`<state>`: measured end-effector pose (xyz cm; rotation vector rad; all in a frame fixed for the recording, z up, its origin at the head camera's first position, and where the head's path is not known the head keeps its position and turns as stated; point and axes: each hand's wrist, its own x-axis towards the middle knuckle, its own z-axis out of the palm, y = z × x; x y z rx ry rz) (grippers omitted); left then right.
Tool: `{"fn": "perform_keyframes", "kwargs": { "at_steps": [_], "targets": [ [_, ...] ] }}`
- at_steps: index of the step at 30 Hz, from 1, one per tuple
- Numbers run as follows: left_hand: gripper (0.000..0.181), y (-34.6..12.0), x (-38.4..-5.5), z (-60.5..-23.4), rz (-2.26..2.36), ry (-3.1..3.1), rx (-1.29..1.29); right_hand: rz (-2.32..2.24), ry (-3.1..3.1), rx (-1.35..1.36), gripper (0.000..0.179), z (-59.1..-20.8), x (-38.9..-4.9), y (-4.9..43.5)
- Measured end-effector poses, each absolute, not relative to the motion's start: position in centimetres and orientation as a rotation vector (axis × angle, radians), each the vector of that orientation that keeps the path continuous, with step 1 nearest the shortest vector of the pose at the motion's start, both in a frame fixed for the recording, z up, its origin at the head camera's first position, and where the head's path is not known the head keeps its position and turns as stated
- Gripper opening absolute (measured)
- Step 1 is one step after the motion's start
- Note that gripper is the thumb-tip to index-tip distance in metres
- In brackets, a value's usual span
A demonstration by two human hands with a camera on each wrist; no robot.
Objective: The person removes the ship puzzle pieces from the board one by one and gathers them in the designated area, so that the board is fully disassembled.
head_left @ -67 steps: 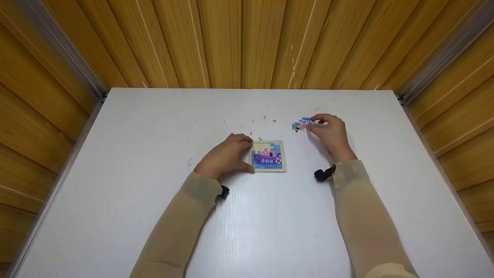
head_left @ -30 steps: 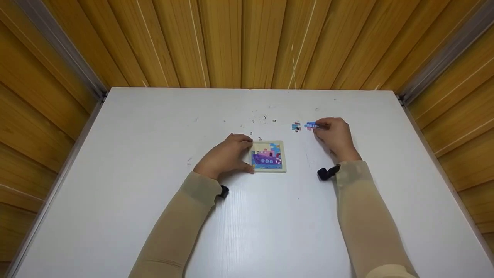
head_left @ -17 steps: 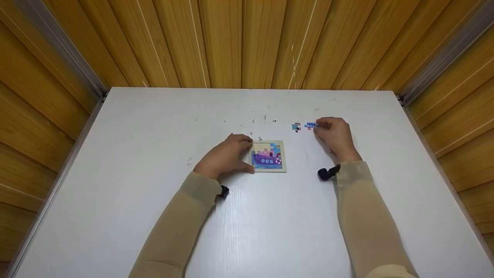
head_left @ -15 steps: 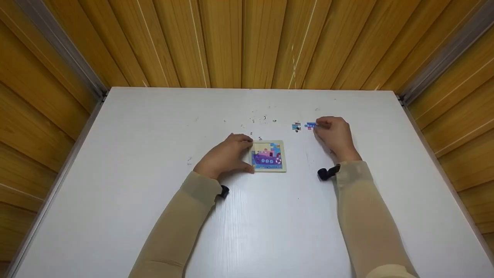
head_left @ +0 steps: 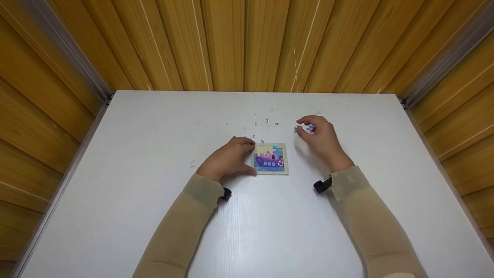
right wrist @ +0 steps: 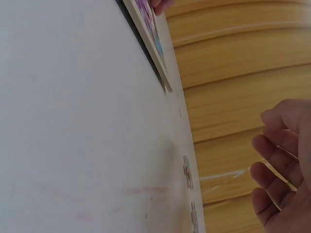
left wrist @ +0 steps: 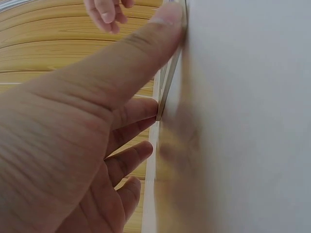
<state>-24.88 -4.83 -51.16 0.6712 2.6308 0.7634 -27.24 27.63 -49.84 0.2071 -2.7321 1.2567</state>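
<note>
My left hand [head_left: 227, 158] grips a small square jigsaw tray [head_left: 286, 161] by its left edge, thumb at the near corner and fingers at the far corner. A purple ship picture fills most of the tray, and bare pale wood shows at its upper left. Two loose puzzle pieces lie to the tray's right: a teal one [head_left: 296, 129] and a blue-pink one [head_left: 310, 127]. My right hand [head_left: 324, 143] hovers above them, partly covering both. In the right wrist view its fingers [right wrist: 272, 182] are loosely bent, holding nothing, apart from the pieces [right wrist: 188, 172] on the table.
The white table [head_left: 154, 216] carries small dark specks behind the tray. Yellow wood-look panels [head_left: 224, 46] stand along its back and both sides. A black strap-mounted device [head_left: 321, 187] sits at the right wrist, and another [head_left: 227, 194] at the left.
My right hand first shifted the blue-pink piece apart from the teal one, then let it go on the table. It has since risen and moved left. The left hand keeps its grip.
</note>
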Motion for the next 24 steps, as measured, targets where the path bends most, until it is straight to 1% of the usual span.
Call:
{"fn": "perform_keyframes", "kwargs": {
  "at_steps": [5, 11, 24],
  "targets": [
    [0.09, -4.8, -25.1, -51.3, 0.768, 2.631, 0.692, 1.288, -2.705, 0.308, 0.032, -49.4, -26.2, 26.2],
    [0.09, -4.9, -24.9, -51.4, 0.788, 2.629, 0.671, 1.331, -2.71, 0.352, 0.035, -49.8, -25.5, 25.3],
    [0.088, -4.9, -25.1, -51.5, 0.745, 2.633, 0.695, 1.394, -2.848, 0.321, 0.038, -51.1, -25.0, 24.8]
  ]
}}
